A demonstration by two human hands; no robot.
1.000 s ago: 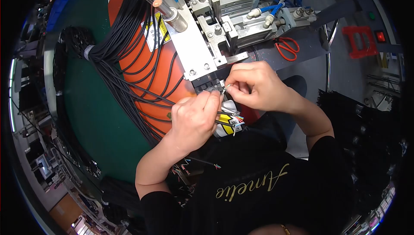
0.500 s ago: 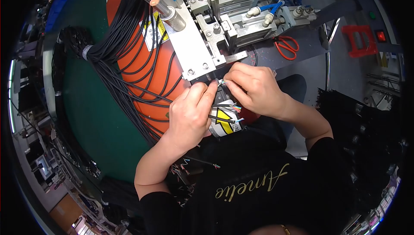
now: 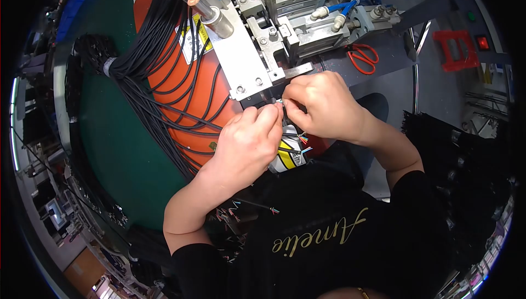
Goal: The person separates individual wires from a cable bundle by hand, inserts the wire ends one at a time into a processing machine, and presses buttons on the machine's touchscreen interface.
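Observation:
My left hand (image 3: 249, 137) is closed in a pinch at the front of the metal fixture (image 3: 241, 63). Thin light-coloured wire ends (image 3: 279, 101) show at its fingertips. From the other side, my right hand (image 3: 323, 104) closes its thumb and forefinger on the same small wires, and the fingertips of both hands nearly touch. The fingers hide most of what is held. Just below the hands, black cables with stripped coloured wires (image 3: 304, 139) lie over a white and yellow label (image 3: 287, 156).
A bundle of black cables (image 3: 139, 80) spreads over the orange surface (image 3: 159, 99) at the left, beside a green mat (image 3: 109, 140). Pneumatic cylinders with blue tubes (image 3: 334, 7) stand behind the hands. Red-handled scissors (image 3: 362, 59) lie at the right of the machine.
Both hands came together at the wires by the fixture and stay pinched there. My right hand has shifted slightly up since half a second ago. The view has drifted slightly.

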